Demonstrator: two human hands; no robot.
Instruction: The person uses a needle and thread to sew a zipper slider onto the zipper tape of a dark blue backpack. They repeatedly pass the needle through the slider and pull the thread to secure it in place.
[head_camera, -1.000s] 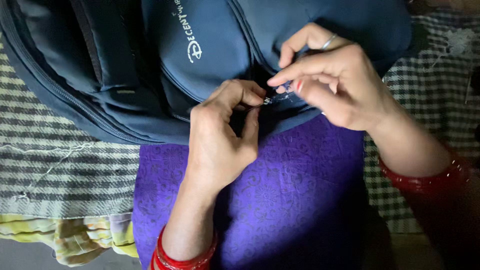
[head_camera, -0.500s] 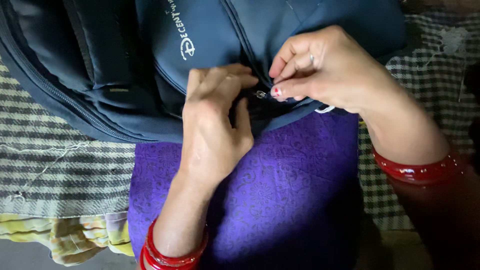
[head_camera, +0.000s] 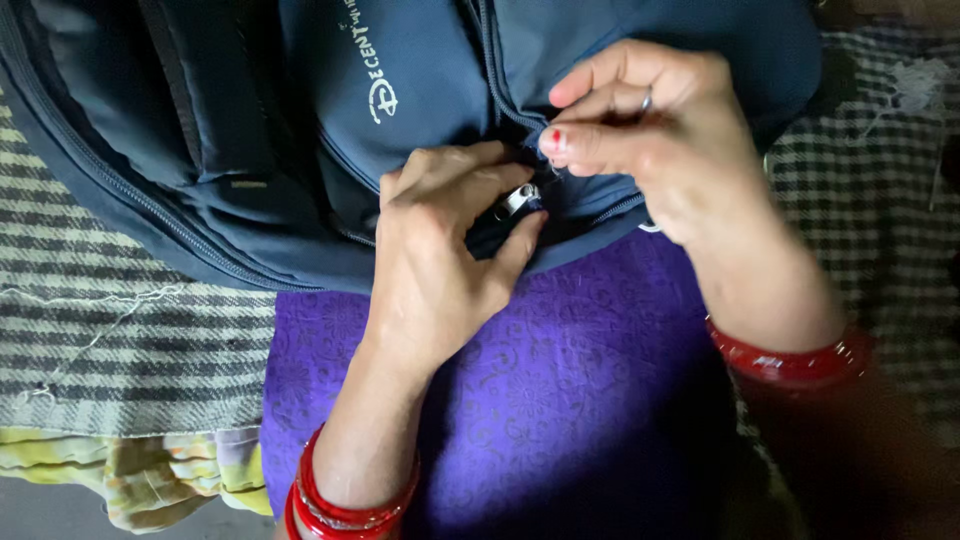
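1. A dark blue backpack (head_camera: 420, 110) lay across the top of the view, its lower edge resting on a purple patterned cloth (head_camera: 590, 400) that covered the person's lap.
2. The left hand (head_camera: 440, 260) was curled at the bag's lower edge, thumb and fingers closed narrowly on a small silver zipper pull (head_camera: 518, 199) and the fabric around it.
3. The right hand (head_camera: 650, 140) sat just beside it, above and to the right, with its fingers bunched tight and the thumb and forefinger pinched together at the zipper seam (head_camera: 500, 80) (what they pinched was too small to make out).
4. The fingertips of the two hands were very close, almost touching, over the same stretch of zip.
5. A ring (head_camera: 647, 99) showed on one right finger, and the thumbnail carried red polish.
6. Red bangles (head_camera: 335, 505) circled the left wrist, and a single red bangle (head_camera: 790, 360) circled the right.
7. A striped grey and white woven mat (head_camera: 120, 340) lay under the bag on the left, with a crumpled yellowish cloth (head_camera: 150, 470) at its lower edge.
8. A dark checked fabric (head_camera: 880, 200) lay to the right of the bag.
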